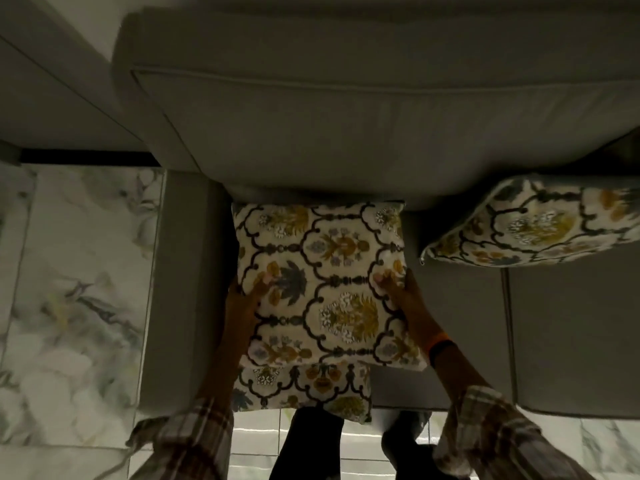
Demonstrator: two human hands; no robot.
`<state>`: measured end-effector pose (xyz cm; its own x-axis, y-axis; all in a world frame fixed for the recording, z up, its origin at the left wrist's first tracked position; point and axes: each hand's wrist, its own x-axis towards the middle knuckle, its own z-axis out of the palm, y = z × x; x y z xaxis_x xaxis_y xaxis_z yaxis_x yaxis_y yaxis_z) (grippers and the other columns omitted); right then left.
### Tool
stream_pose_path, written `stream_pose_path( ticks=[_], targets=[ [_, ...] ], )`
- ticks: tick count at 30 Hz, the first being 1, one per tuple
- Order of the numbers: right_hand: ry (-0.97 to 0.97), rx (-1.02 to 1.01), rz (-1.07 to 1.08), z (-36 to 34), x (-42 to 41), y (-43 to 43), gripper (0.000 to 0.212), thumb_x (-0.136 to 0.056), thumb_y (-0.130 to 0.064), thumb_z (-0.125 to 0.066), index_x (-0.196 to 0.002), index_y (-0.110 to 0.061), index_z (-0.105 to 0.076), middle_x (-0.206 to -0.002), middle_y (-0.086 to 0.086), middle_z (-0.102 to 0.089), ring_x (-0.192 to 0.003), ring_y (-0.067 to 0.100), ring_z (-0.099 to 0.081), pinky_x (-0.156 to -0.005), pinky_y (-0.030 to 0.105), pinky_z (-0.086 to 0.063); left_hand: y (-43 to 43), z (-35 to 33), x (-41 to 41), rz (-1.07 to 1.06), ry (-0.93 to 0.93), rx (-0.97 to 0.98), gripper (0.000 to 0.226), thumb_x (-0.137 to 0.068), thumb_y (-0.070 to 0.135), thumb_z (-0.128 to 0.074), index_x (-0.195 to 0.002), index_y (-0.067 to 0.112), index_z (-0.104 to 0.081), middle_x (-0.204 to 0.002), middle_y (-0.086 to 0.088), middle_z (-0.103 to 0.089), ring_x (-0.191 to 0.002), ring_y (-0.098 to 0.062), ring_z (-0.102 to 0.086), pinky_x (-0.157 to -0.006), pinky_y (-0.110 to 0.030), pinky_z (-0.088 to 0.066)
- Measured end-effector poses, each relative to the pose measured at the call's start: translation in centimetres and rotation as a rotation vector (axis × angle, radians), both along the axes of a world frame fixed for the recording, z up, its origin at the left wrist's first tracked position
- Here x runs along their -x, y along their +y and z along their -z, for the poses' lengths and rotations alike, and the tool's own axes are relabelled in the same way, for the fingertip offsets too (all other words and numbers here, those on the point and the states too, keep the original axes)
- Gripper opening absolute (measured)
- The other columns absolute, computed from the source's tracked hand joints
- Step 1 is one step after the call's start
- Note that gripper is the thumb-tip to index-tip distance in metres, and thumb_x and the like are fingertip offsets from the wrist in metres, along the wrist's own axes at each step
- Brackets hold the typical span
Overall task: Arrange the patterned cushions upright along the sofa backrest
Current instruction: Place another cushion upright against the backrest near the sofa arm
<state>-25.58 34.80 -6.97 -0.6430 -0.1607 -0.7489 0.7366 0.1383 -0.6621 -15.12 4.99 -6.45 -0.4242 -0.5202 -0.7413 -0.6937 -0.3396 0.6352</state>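
gripping the patterned cushion (325, 282) by both edges, left hand (246, 299) and right hand (403, 292) fingers closed on it, above another cushion (304, 386)

Bare seat (460, 323) lies open between the held cushion (322, 282) and the tilted cushion (540, 226) to its right. The armrest (183, 271) walls the left side, the backrest (346, 133) closes the far edge, and a second cushion (304, 386) fills the near seat.
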Motion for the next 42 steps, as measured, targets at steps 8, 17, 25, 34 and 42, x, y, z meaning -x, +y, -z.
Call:
stream_pose_path(
  ticks=[8, 17, 25, 34, 42],
  targets=[
    [0.063, 0.079, -0.074, -2.5, -1.0, 14.8, 0.086, -0.074, -0.01, -0.085, -0.148, -0.026, -0.045, -0.139, 0.009, -0.067, -0.127, 0.032, -0.065, -0.106, 0.059, -0.052, 12.3, -2.3, -4.4, 0.077, 0.09, -0.313, 0.127, -0.044, 0.071, -0.088, -0.15, 0.024, -0.036, -0.145, -0.01, -0.053, -0.125, -0.028, -0.058, -0.084, -0.035, -0.061],
    [0.164, 0.034, -0.036, -1.2, 4.3, 36.8, 0.093, -0.065, -0.001, -0.083, -0.141, -0.038, -0.044, -0.134, -0.006, -0.065, -0.12, 0.01, -0.068, -0.098, 0.039, -0.059, 34.9, -2.5, 2.1, 0.358, 0.009, -0.147, 0.139, -0.035, 0.051, -0.099, -0.152, 0.015, -0.032, -0.151, -0.01, -0.045, -0.137, -0.03, -0.046, -0.11, -0.045, -0.042],
    [0.225, -0.048, 0.121, -2.5, 11.4, 61.4, 0.097, -0.068, 0.001, -0.082, -0.148, -0.033, -0.039, -0.143, 0.002, -0.06, -0.134, 0.024, -0.057, -0.112, 0.061, -0.046, 58.5, -2.0, 12.8, 0.559, 0.181, -0.156, 0.126, -0.043, 0.031, -0.1, -0.151, 0.016, -0.036, -0.146, -0.006, -0.054, -0.135, -0.023, -0.051, -0.093, -0.018, -0.053],
    [0.311, -0.123, 0.267, -2.5, 23.1, 82.5, 0.129, -0.048, -0.012, -0.074, -0.164, -0.028, -0.018, -0.162, 0.012, -0.04, -0.148, 0.036, -0.041, -0.117, 0.066, -0.037, 80.0, 0.4, 28.9, 0.8, 0.442, -0.186, 0.1, -0.064, -0.004, -0.086, -0.143, 0.025, -0.032, -0.134, 0.027, -0.057, -0.126, 0.01, -0.051, -0.097, -0.009, -0.046],
    [0.461, -0.205, 0.325, -0.2, 34.4, 93.9, 0.115, -0.065, 0.007, -0.067, -0.164, -0.013, -0.012, -0.165, 0.018, -0.033, -0.146, 0.031, -0.042, -0.117, 0.056, -0.04, 92.1, 4.2, 38.7, 0.845, 0.612, -0.081, 0.102, -0.062, 0.043, -0.091, -0.145, 0.038, -0.032, -0.153, 0.005, -0.042, -0.145, -0.014, -0.037, -0.122, -0.05, -0.029]
  ],
)
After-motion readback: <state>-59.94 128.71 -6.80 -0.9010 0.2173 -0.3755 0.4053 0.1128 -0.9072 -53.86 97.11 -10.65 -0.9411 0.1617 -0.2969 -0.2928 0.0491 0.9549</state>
